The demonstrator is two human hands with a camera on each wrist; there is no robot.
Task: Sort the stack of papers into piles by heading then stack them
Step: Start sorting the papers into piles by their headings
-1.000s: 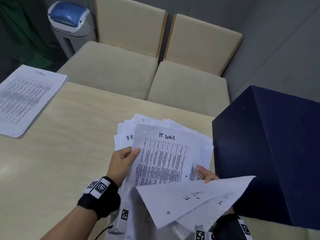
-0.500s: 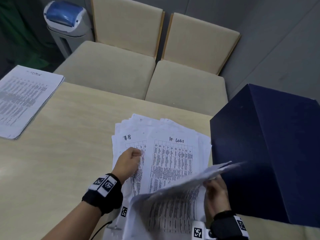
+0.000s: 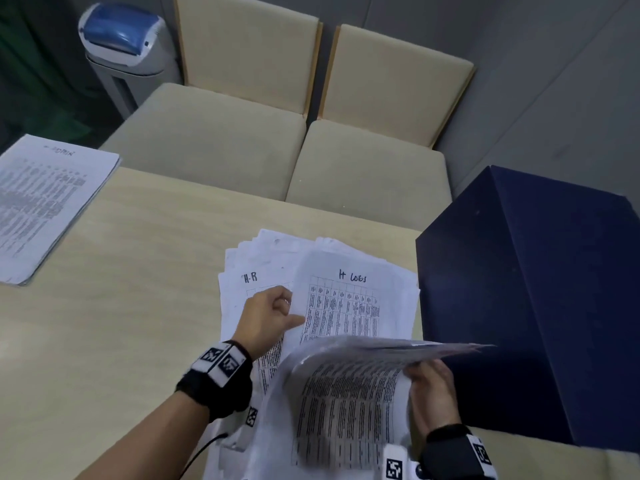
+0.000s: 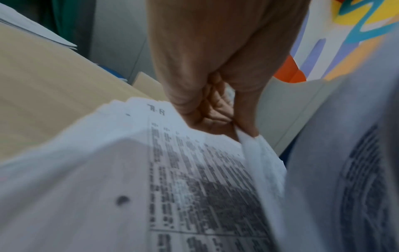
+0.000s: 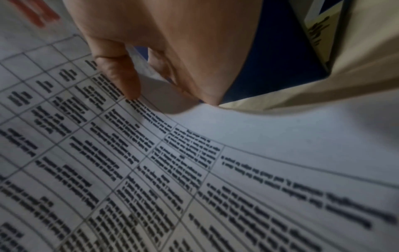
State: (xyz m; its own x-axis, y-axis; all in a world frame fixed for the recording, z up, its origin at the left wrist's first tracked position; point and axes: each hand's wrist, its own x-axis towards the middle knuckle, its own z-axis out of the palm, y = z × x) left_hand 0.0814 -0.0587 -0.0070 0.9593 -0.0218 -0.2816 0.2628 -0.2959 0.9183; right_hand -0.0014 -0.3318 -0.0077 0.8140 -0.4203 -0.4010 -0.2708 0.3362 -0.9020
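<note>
Fingers of the left hand (image 3: 268, 315) curled and pinched the edge of the sheet headed "It Logs" (image 3: 349, 303), beside one marked "H-R" (image 3: 250, 278), on the loose stack (image 3: 277, 247) on the table (image 3: 121, 271); the right hand (image 3: 431, 393) gripped a lifted, bent bundle of sheets (image 3: 346, 393) above it

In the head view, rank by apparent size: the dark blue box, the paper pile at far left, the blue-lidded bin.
1. dark blue box
2. paper pile
3. blue-lidded bin, though it stands farther away, so that rank is unsure.
</note>
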